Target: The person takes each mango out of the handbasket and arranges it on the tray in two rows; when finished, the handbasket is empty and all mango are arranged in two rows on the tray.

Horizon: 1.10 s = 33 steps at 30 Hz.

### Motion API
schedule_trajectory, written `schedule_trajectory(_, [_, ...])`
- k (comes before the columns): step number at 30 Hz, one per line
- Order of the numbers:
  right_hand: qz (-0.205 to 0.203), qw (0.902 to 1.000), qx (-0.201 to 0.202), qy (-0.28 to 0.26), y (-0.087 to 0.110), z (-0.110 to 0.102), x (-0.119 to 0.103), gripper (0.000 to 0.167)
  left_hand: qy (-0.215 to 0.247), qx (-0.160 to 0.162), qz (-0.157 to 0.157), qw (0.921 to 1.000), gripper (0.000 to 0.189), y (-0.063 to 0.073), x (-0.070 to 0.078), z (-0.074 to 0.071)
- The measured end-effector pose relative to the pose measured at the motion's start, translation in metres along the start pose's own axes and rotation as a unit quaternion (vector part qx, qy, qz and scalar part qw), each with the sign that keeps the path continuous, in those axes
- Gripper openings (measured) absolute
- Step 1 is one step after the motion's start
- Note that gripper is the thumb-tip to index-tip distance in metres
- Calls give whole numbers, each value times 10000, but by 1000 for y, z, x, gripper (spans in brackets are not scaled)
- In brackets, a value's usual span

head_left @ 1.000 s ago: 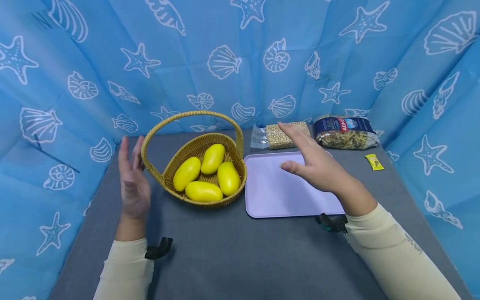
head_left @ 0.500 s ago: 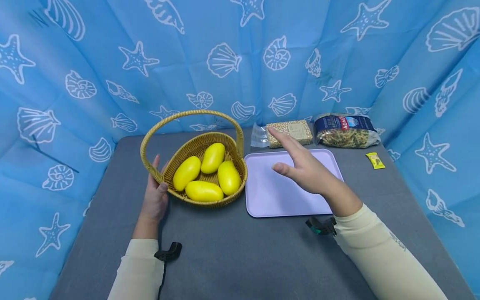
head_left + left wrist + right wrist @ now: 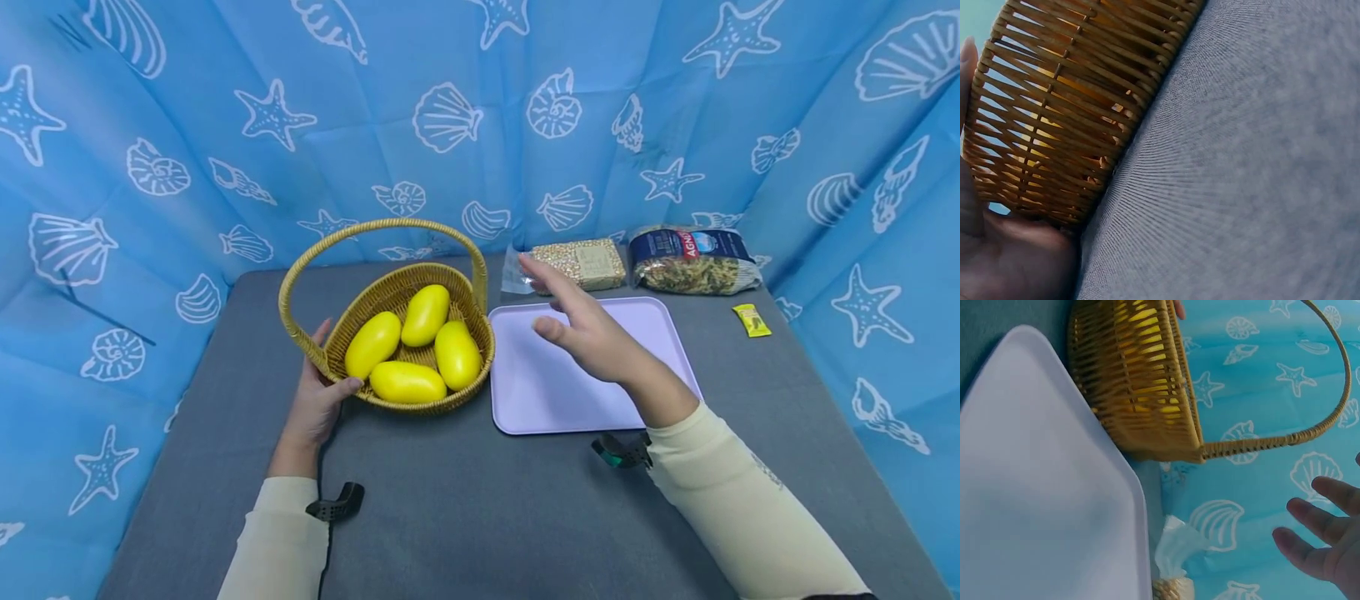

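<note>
A woven wicker basket (image 3: 420, 407) with a tall arched handle stands left of centre and holds several yellow mangoes (image 3: 406, 382). My left hand (image 3: 315, 412) grips the basket's near left side, thumb over the rim and the other fingers behind the wall. The left wrist view has the palm (image 3: 1019, 256) against the wicker (image 3: 1054, 119), close above the cloth. Fingers spread and holding nothing, my right hand (image 3: 592, 333) hovers over a lilac tray (image 3: 517, 400). In the right wrist view its fingers (image 3: 1310, 550) are apart from the basket (image 3: 1141, 394).
Behind the tray lie a clear bag of pale grains (image 3: 577, 262) and a dark-labelled pasta bag (image 3: 693, 260). A small yellow packet (image 3: 752, 320) is at the right. A blue shell-patterned curtain (image 3: 450, 183) encloses the grey table (image 3: 465, 508) at back and sides.
My left hand has moved right to the basket and taken hold of its left side. My right hand has drifted left over the tray, still spread. The basket stays in place.
</note>
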State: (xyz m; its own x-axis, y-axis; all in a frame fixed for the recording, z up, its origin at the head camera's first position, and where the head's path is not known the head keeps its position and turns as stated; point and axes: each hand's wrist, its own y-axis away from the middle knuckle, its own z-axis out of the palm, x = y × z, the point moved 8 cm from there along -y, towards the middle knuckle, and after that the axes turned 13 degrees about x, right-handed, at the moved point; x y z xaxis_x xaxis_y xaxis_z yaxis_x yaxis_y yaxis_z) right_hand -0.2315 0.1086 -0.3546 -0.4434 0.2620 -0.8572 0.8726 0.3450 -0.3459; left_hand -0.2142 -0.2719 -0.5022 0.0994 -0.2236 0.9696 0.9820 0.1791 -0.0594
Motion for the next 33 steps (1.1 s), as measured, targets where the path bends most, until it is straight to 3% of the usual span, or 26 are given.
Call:
schedule_trajectory(6, [269,9935,-196,-1086,-4,18,11,107,45,-176,116,9998,100,1,1,2])
schedule_trajectory(12, [517,9849,-252,-1633,-8,38,21,116,174,-269,159,9994,103,0,3,2])
schedule_trajectory(18, [770,9697,-388,-2285,-12,60,24,118,231,-357,182,9989,102,-1,2,1])
schedule_trajectory(30, [1345,9657,-247,-2208,-23,87,21,126,331,-385,224,9985,98,2,2,1])
schedule_trajectory(33, [1408,9679,-322,-2058,-26,94,20,116,328,-396,217,9984,98,2,2,2])
